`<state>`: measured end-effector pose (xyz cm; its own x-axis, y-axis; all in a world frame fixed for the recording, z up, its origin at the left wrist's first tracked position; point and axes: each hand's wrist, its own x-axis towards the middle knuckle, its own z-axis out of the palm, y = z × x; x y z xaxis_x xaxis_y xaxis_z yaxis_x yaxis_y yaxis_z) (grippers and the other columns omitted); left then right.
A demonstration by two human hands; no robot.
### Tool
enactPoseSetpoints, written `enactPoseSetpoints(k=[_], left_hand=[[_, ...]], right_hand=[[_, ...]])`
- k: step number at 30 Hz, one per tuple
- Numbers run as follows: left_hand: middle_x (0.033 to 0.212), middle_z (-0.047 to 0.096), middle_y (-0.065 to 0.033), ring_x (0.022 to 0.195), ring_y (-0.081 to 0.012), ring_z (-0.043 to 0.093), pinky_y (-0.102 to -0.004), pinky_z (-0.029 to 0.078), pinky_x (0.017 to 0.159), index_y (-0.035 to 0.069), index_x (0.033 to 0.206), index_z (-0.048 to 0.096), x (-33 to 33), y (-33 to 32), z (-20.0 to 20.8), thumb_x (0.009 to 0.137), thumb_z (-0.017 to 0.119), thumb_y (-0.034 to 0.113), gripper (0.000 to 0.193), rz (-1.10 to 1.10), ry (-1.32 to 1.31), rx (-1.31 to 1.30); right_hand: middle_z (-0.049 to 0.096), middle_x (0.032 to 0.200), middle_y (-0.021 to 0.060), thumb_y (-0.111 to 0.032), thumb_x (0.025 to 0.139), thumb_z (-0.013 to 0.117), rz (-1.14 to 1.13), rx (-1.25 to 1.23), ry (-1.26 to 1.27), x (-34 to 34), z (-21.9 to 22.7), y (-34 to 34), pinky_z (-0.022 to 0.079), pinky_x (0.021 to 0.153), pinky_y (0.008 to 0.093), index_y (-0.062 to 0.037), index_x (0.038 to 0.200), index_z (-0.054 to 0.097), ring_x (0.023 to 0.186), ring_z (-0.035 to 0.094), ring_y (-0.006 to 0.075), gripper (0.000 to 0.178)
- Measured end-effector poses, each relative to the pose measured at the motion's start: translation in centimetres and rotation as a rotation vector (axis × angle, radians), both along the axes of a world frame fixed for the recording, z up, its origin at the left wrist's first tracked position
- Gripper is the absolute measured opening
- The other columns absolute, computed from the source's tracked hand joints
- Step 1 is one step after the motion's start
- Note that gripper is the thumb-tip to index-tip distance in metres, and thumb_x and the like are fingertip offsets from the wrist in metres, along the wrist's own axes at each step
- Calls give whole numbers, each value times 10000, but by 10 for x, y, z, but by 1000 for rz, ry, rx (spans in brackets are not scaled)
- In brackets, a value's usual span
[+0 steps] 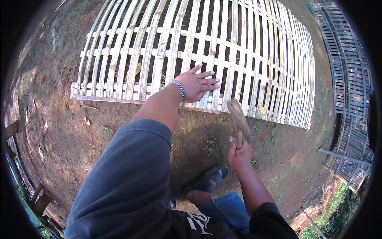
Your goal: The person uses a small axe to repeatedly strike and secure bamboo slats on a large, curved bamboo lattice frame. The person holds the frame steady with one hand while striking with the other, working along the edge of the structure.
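Observation:
A large panel of pale bamboo slats [199,44], crossed by several horizontal strips, lies on the ground ahead of me. My left hand [197,85] rests on its near edge with the fingers spread over the slats, holding nothing. A silver chain bracelet [179,90] circles that wrist. My right hand [240,155] is closed around the lower end of a weathered piece of wood [239,119]. The wood points up and away, its upper end close to the panel's near edge, and I cannot tell whether they touch.
Brown soil with small green weeds [209,148] lies between me and the panel. My sandaled foot [213,181] stands below. Darker slatted panels [350,59] stand at the far right, with a pole [344,156] beside them. Wooden pieces [41,203] stand at the lower left.

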<state>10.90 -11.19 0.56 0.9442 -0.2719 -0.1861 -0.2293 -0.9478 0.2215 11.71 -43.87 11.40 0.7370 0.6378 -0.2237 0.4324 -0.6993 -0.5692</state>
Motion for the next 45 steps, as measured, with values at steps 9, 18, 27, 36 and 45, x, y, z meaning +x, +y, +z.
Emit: enactPoseSetpoints(k=[9,18,27,36,45], left_hand=[[1701,234,116,1583,-146,165,-507,52,1314,334,1613,308,-5,-2,2,1057,337,314,557,-6,34,20],[1698,245,106,1582,-150,167,-515,53,1314,331,1618,295,7,4,10,1057,322,312,562,-14,25,50],[1697,250,99,1579,-146,175,-504,42,1317,337,1611,312,2,2,5,1057,338,317,555,-3,20,42],[1689,272,102,1574,-157,202,-503,53,1316,331,1605,329,3,-2,5,1055,342,308,551,5,27,18],[1692,266,95,1575,-166,196,-506,59,1315,340,1603,332,5,-2,7,1064,343,306,540,-6,6,35]], right_hand=[[699,915,288,-268,980,643,-282,140,99,-11,0,12,547,754,532,13,1207,572,879,683,505,368],[698,893,280,-269,979,643,-209,-301,189,-30,-41,-45,534,748,567,-79,1243,588,871,681,505,330],[699,952,283,-250,991,626,-430,94,97,-2,-7,-15,540,771,523,-18,1284,542,937,683,492,382],[685,1032,333,-226,970,624,-246,-425,166,2,-31,-30,529,814,567,-5,1340,522,984,670,501,442],[701,949,268,-214,970,648,-325,-89,40,20,-7,-17,539,786,531,-32,1319,548,913,683,493,406]])
